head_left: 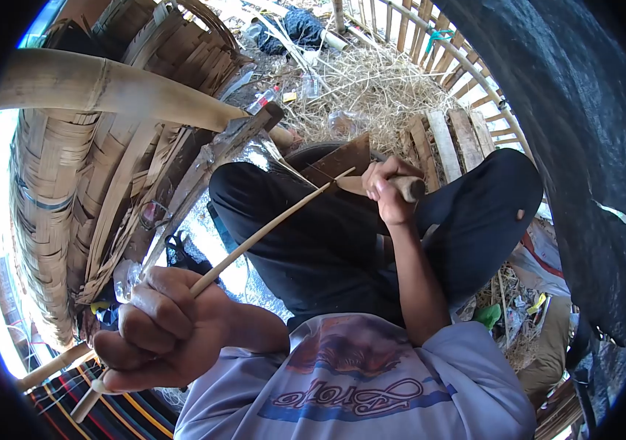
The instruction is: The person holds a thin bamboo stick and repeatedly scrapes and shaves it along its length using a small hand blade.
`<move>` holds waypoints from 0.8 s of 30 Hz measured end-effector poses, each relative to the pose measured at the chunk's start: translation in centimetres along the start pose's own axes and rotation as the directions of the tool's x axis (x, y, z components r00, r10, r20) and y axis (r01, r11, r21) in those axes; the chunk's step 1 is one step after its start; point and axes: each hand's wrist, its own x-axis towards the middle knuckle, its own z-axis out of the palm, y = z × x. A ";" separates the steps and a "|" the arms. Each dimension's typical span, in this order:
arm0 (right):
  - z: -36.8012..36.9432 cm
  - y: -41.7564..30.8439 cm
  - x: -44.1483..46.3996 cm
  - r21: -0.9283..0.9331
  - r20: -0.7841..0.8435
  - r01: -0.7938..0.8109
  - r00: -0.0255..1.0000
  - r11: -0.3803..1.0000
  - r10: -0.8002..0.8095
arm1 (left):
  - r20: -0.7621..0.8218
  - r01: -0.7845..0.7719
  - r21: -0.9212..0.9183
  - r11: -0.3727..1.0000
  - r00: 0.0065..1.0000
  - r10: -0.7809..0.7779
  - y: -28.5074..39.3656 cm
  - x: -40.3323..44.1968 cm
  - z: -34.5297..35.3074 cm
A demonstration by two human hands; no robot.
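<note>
My left hand [163,326] is closed around a thin, pale bamboo stick [269,226]. The stick slants up and right across my lap, and its other end pokes out below my fist. My right hand [390,189] grips a knife by its thick wooden handle [411,190]. Its brownish blade [352,185] points left and meets the stick close to the far tip. Just behind the tip is a flat brown piece [339,161]; whether it joins the blade I cannot tell.
Woven bamboo baskets [53,220] and a thick bamboo pole [130,88] stand at my left. Straw [372,88] and plastic bottles [265,99] litter the ground ahead. A dark plastic sheet [577,147] hangs at my right, near a slatted bamboo fence [467,62].
</note>
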 end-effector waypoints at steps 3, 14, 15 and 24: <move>-2.0 2.4 0.0 -0.441 -0.185 -0.156 0.979 0.884 0.080 | -0.011 0.028 -0.074 0.997 1.000 -0.029 0.0 0.1 0.5; -0.8 1.0 0.7 -0.540 -0.019 -0.078 0.997 0.838 0.081 | 0.017 0.028 -0.110 0.994 1.000 -0.026 -0.1 0.4 -0.3; -0.2 0.0 0.8 -0.509 0.022 -0.031 0.999 0.860 0.049 | 0.032 0.031 -0.113 0.993 0.999 -0.027 -0.2 0.4 -0.2; 3.0 -5.8 0.2 -0.035 -0.026 0.011 1.000 0.999 -0.012 | -0.153 0.091 -0.082 0.992 0.983 -0.103 -0.3 1.2 -0.7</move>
